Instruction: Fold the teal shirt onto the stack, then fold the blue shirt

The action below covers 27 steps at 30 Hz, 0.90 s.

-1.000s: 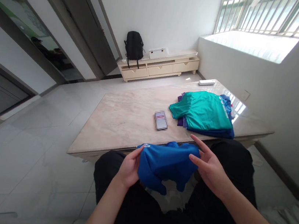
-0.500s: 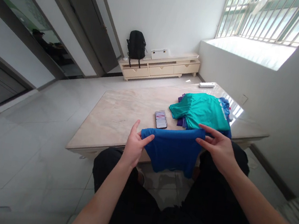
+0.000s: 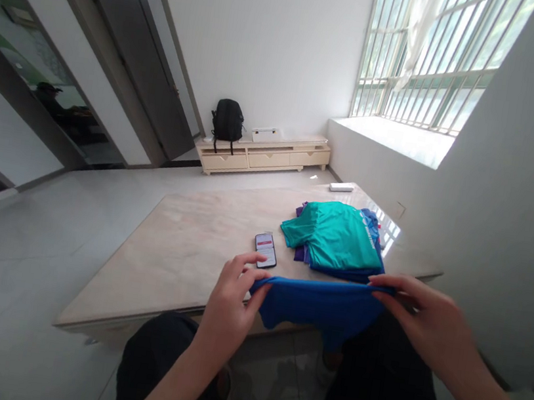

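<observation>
- Head view: since the earlier frame, both hands are raising the blue shirt (image 3: 322, 304) from the lap to table-edge height, lower centre of the frame.
- Left hand (image 3: 229, 307) and right hand (image 3: 432, 319) are pinching its top corners, stretching it flat.
- Judged step: mid-fold; the next move is calling for level placement on the table (image 3: 179, 260), beside the teal shirt stack (image 3: 335, 239).

Head camera looks forward and down, close over the table (image 3: 181, 247).

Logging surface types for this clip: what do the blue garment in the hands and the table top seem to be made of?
Blue garment: looks like thin, smooth knit fabric, perhaps a synthetic jersey; it sags softly between the left hand and right hand, matte with a slight sheen.
Table top: looks like polished marble or a marble-look slab; beige veining, and a glossy window reflection near the folded teal shirt.
</observation>
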### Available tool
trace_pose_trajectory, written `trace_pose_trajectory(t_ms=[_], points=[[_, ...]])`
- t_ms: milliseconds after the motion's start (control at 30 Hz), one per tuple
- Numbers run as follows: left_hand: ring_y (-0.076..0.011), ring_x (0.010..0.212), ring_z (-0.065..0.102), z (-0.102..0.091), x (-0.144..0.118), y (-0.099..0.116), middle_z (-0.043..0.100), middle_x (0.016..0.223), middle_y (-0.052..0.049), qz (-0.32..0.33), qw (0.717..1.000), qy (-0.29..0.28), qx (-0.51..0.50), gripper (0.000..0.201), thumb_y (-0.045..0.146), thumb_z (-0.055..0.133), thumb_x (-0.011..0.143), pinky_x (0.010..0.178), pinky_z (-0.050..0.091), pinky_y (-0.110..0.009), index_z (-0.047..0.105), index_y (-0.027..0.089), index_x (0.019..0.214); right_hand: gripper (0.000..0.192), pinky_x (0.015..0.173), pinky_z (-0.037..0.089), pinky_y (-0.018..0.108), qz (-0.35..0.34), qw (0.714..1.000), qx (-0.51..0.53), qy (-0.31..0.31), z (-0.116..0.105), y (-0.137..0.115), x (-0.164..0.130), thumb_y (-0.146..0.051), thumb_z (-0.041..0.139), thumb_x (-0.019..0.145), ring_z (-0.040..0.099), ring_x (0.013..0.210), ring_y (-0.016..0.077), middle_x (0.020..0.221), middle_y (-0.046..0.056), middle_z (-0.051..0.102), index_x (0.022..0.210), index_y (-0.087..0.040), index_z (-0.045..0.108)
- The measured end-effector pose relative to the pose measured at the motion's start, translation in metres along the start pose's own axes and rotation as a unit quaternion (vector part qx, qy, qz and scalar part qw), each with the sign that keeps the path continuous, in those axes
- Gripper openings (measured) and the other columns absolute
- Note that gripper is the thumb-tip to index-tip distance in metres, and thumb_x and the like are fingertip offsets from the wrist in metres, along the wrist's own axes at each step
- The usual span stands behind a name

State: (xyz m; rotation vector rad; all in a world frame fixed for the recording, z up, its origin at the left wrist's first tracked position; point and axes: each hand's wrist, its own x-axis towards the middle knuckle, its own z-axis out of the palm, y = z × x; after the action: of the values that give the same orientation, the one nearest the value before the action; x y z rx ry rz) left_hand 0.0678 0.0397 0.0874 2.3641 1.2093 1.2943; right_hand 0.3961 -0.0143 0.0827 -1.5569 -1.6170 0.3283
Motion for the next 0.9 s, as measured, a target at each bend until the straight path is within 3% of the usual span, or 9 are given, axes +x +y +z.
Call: trace_pose_trajectory(t_ms=[100,233,400,500,567,667,733,800,900], points=[[-0.0211,0.103,0.067,0.016,0.034,0.000,0.073,0.107,-0.005,-0.045,0.996,-0.040,-0.069,0.011,0.027,0.061,0.097,0.093,0.052,-0.033,0.070,0.023,0.101,0.028,0.084,0.057,0.038,-0.012,0.999,-0.031,0.043,-0.023,0.009,0.025,-0.052,0.069,0.086,0.072,0.091,0.0264,0.105,0.002,0.077,0.104,-0.033,0.078],[-0.0199,0.090,0.070,0.066,0.114,-0.028,0.077,0.097,-0.003,-0.086,0.985,-0.077,-0.127,0.019,0.037,0.063,0.095,0.080,0.054,-0.028,0.074,0.022,0.100,0.036,0.088,0.056,0.043,-0.006,0.997,-0.038,0.066,-0.035,0.051,0.103,-0.052,0.072,0.081,0.071,0.102,0.0312,0.107,0.005,0.077,0.107,-0.029,0.079],[-0.0207,0.087,0.072,0.166,0.242,-0.094,0.077,0.096,-0.007,-0.114,0.986,-0.103,-0.057,0.022,0.031,0.059,0.094,0.079,0.057,-0.030,0.073,0.016,0.103,0.039,0.073,0.060,0.035,0.082,0.996,0.039,-0.008,-0.016,0.131,0.248,-0.037,0.077,0.077,0.072,0.083,0.0245,0.097,0.007,0.079,0.113,-0.021,0.077],[-0.0265,0.107,0.069,0.234,0.290,-0.128,0.075,0.114,-0.013,-0.130,0.984,-0.117,-0.007,0.029,0.022,0.060,0.091,0.097,0.054,-0.039,0.069,0.013,0.117,0.042,0.087,0.059,0.045,0.117,0.993,-0.025,0.006,0.016,0.169,0.320,-0.025,0.076,0.077,0.072,0.097,0.0308,0.107,0.013,0.077,0.119,-0.015,0.075],[-0.0325,0.132,0.056,0.274,0.288,-0.143,0.062,0.139,-0.020,-0.139,0.982,-0.123,0.022,0.049,0.022,0.063,0.089,0.113,0.043,-0.048,0.058,0.010,0.136,0.051,0.107,0.049,0.051,0.115,0.992,-0.044,0.034,0.050,0.187,0.335,-0.026,0.073,0.081,0.062,0.123,0.0357,0.130,0.017,0.068,0.130,-0.014,0.069],[-0.0311,0.155,0.024,0.317,0.236,-0.157,0.032,0.165,-0.016,-0.099,0.982,-0.154,0.050,0.065,0.032,0.062,0.093,0.127,0.019,-0.050,0.043,0.014,0.152,0.057,0.122,0.033,0.046,0.083,0.993,-0.069,0.049,0.113,0.209,0.301,-0.037,0.062,0.092,0.039,0.147,0.0321,0.158,0.014,0.043,0.145,-0.017,0.057],[-0.0282,0.158,0.014,0.331,0.189,-0.166,0.023,0.170,-0.007,0.004,0.973,-0.214,0.086,0.062,0.041,0.053,0.099,0.129,0.013,-0.051,0.039,0.023,0.156,0.058,0.122,0.031,0.051,0.029,0.988,-0.147,0.023,0.150,0.224,0.260,-0.044,0.047,0.100,0.028,0.153,0.0333,0.166,0.012,0.030,0.153,-0.019,0.048],[-0.0264,0.159,0.011,0.337,0.151,-0.176,0.016,0.171,-0.003,-0.007,0.970,-0.217,0.106,0.059,0.040,0.045,0.102,0.128,0.016,-0.053,0.033,0.028,0.159,0.066,0.121,0.029,0.059,0.011,0.975,-0.219,-0.032,0.173,0.242,0.228,-0.052,0.044,0.100,0.019,0.155,0.0379,0.168,0.012,0.024,0.158,-0.020,0.040],[-0.0257,0.159,0.011,0.337,0.119,-0.188,0.013,0.172,-0.003,-0.070,0.972,-0.194,0.109,0.060,0.035,0.040,0.104,0.128,0.019,-0.053,0.025,0.030,0.162,0.066,0.123,0.024,0.059,0.016,0.963,-0.261,-0.064,0.180,0.269,0.214,-0.056,0.036,0.103,0.013,0.157,0.0351,0.170,0.006,0.018,0.161,-0.025,0.033]])
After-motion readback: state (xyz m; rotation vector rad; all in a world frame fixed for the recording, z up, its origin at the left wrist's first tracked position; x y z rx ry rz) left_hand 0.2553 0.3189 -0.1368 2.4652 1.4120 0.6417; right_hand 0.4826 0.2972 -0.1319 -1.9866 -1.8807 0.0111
